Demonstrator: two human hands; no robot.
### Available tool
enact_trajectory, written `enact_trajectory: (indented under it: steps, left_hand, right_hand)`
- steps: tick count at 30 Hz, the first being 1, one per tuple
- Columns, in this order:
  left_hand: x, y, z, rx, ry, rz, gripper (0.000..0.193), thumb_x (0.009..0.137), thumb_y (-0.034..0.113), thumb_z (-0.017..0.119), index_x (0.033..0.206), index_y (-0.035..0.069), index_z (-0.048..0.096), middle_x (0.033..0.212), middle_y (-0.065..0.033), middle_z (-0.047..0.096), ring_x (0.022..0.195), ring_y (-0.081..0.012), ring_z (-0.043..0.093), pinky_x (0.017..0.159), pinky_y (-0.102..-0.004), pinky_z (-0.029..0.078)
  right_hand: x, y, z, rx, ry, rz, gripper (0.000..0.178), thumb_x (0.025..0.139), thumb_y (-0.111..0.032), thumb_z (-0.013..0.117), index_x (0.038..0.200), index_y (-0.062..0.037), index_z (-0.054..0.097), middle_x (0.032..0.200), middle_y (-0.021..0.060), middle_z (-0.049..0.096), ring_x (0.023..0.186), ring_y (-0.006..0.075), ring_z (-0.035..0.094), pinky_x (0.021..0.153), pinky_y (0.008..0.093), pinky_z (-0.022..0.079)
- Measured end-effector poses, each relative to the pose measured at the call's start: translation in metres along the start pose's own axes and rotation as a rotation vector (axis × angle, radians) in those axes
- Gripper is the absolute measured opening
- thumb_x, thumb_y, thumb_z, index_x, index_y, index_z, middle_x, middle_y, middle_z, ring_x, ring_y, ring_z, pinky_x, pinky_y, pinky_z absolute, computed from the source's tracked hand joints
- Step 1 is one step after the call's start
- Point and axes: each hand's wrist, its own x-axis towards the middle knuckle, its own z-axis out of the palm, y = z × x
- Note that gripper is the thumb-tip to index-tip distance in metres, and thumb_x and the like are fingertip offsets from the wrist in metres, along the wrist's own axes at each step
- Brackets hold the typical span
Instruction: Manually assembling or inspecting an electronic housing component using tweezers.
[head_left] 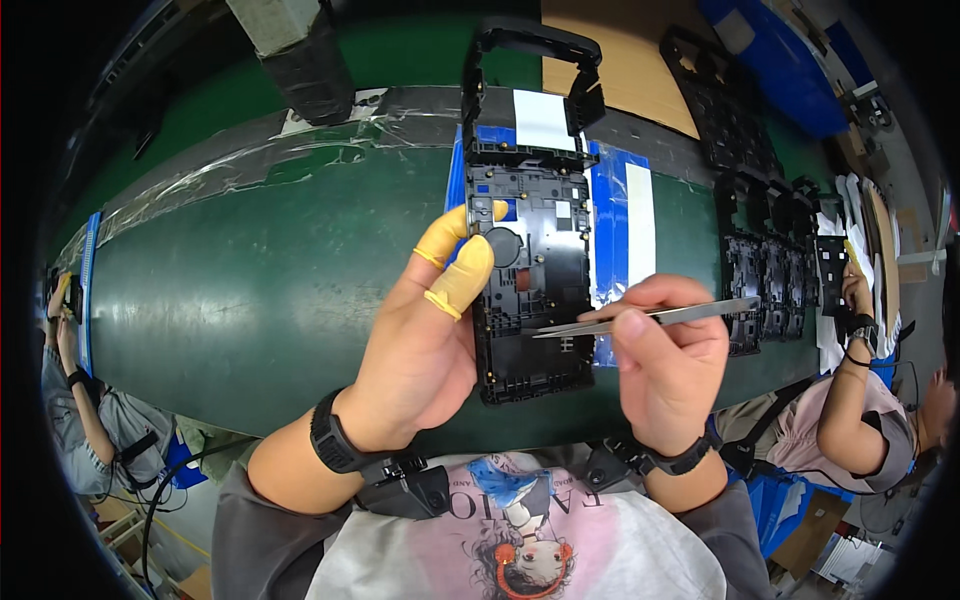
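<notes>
A black plastic device housing with an open frame at its far end is held up over the bench. My left hand, with yellow finger cots on two digits, grips its left edge, the thumb lying on its inner face. Metal tweezers sit between the thumb and fingers of my right hand. Their tips reach over the lower part of the housing; whether they touch it or hold anything is too small to tell. Behind the housing lies a blue sheet with white strips.
The green bench top spreads to the left. More black housings stand at the right, with another farther back near cardboard. A wrapped post rises at the back. Co-workers sit at left and right.
</notes>
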Motion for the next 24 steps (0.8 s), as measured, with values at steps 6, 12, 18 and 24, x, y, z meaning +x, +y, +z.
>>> enact_trajectory:
  steps: [6,12,18,24]
  left_hand:
    - [-0.0029,-0.0019,0.0004,0.027,-0.022,0.012,0.031,0.086,0.016,0.041,0.115,0.008,0.036,0.102,-0.0046,0.048,0.091,-0.0122,0.048,0.078,-0.0273,0.042]
    - [-0.0048,-0.0042,0.0067,0.059,-0.027,0.055,0.035,0.085,0.023,0.042,0.116,0.009,0.036,0.104,-0.0047,0.048,0.092,-0.0141,0.048,0.081,-0.0303,0.041]
    - [-0.0046,-0.0046,0.0054,0.043,-0.031,0.054,0.034,0.086,0.022,0.041,0.117,0.009,0.036,0.106,-0.0049,0.047,0.093,-0.0142,0.048,0.081,-0.0303,0.041]
    - [-0.0052,-0.0038,0.0049,0.035,-0.033,0.074,0.035,0.086,0.022,0.041,0.117,0.008,0.035,0.107,-0.0051,0.047,0.094,-0.0145,0.047,0.082,-0.0304,0.041]
  right_hand:
    - [-0.0003,0.0041,0.0029,-0.006,-0.044,0.023,0.017,0.070,0.003,0.059,0.086,0.0031,0.053,0.075,0.0100,0.059,0.058,0.0072,0.051,0.047,0.0160,0.037]
    - [-0.0002,0.0045,-0.0017,-0.012,-0.049,-0.016,0.017,0.070,0.003,0.059,0.086,0.0031,0.053,0.073,0.0093,0.058,0.057,0.0073,0.051,0.047,0.0157,0.036]
    - [0.0008,0.0035,0.0004,0.003,-0.024,0.025,0.017,0.070,0.003,0.060,0.086,0.0031,0.053,0.072,0.0080,0.058,0.057,0.0068,0.051,0.047,0.0155,0.036]
    - [0.0018,0.0040,0.0025,-0.037,-0.034,0.012,0.017,0.070,0.003,0.060,0.085,0.0029,0.053,0.072,0.0083,0.058,0.057,0.0066,0.051,0.046,0.0152,0.036]
